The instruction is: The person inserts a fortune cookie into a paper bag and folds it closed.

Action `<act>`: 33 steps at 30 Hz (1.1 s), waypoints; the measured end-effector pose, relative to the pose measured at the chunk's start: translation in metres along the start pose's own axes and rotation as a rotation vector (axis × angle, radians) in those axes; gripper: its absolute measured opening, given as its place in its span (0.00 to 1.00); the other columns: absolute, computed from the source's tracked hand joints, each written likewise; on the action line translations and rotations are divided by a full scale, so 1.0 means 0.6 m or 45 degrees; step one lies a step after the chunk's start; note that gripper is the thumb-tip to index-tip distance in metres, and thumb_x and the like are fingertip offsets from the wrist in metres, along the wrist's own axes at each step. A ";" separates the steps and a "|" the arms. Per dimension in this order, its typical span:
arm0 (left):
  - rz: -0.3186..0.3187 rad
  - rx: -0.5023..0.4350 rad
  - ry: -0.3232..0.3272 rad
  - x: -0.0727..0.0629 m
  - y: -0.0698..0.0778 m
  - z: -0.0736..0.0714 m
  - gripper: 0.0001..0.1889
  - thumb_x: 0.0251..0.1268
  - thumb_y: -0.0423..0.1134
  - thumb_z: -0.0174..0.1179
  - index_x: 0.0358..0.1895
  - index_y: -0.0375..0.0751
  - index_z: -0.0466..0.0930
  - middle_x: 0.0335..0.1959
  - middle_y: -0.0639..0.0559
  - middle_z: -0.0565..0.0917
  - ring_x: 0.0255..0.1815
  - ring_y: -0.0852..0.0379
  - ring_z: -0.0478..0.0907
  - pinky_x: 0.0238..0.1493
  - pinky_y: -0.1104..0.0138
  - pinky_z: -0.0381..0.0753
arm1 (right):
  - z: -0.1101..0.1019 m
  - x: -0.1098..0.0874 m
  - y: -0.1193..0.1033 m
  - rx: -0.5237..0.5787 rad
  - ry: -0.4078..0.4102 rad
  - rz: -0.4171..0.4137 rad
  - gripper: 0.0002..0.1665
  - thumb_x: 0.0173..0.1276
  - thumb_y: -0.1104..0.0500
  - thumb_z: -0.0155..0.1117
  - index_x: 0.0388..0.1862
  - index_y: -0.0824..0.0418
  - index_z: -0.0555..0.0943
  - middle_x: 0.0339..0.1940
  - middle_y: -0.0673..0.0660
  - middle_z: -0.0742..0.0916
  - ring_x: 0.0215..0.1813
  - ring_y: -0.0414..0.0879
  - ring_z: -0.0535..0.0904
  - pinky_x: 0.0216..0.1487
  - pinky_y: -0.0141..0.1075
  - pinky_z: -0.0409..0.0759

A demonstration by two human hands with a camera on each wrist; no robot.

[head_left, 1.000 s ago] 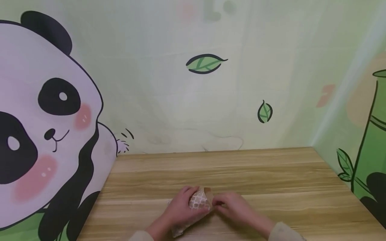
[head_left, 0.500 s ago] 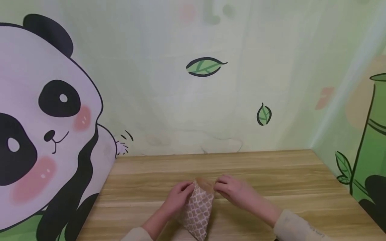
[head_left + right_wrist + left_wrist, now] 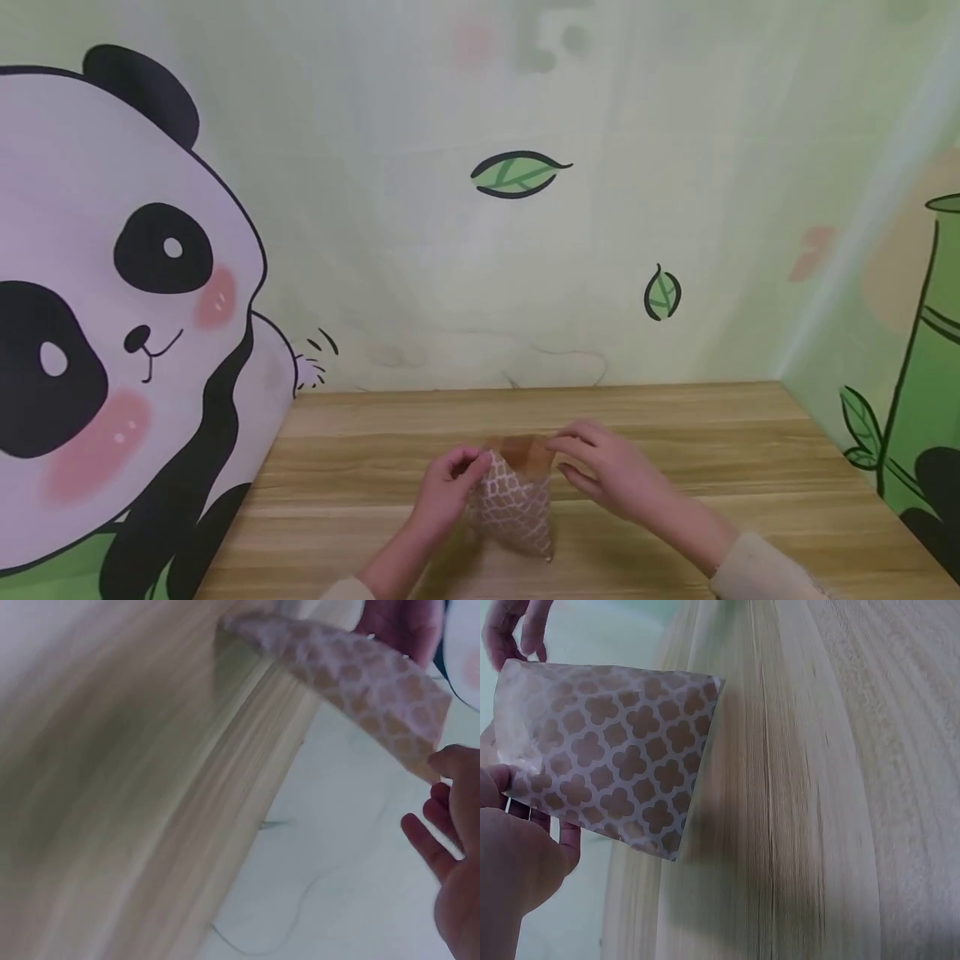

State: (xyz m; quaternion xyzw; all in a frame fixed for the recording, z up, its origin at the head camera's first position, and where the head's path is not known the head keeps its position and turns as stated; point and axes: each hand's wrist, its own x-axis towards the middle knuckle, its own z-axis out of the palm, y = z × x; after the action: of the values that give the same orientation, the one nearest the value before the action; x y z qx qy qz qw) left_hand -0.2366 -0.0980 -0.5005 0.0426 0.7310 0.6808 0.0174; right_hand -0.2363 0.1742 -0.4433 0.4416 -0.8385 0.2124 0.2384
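A brown paper bag [image 3: 516,510] with a white lattice pattern stands tilted between the hands, its mouth spread and the plain brown inside showing. At the left side of the mouth, the left hand [image 3: 444,492] pinches the rim between thumb and fingers. The right hand [image 3: 618,473] holds the opposite corner of the rim at its fingertips, with other fingers held away from the paper. In the left wrist view the bag [image 3: 619,754] shows its broad patterned face. The right wrist view has the right hand [image 3: 461,832] at the bag's corner. What the bag contains is hidden.
A wood-grain table [image 3: 360,442] lies under the hands. Behind it hangs a pale green backdrop [image 3: 420,275] printed with leaves, with a large panda [image 3: 180,333] at left and green bamboo [image 3: 930,375] at right.
The bag has been raised from lying low under the left hand to a more upright position, and its mouth has widened. The right hand has moved up and slightly right.
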 end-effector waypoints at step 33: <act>-0.027 0.033 0.144 -0.013 -0.008 0.020 0.12 0.77 0.42 0.66 0.49 0.35 0.87 0.43 0.48 0.88 0.45 0.55 0.83 0.49 0.68 0.87 | 0.070 -0.049 0.003 1.109 0.086 0.900 0.16 0.82 0.66 0.58 0.56 0.79 0.83 0.47 0.71 0.91 0.46 0.45 0.91 0.53 0.41 0.89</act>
State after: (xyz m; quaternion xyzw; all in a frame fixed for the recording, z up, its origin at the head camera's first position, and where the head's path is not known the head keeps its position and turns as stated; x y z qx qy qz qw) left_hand -0.2283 -0.0871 -0.5062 -0.0035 0.7400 0.6724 -0.0172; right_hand -0.2320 0.1704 -0.4942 0.1844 -0.7623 0.6198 -0.0248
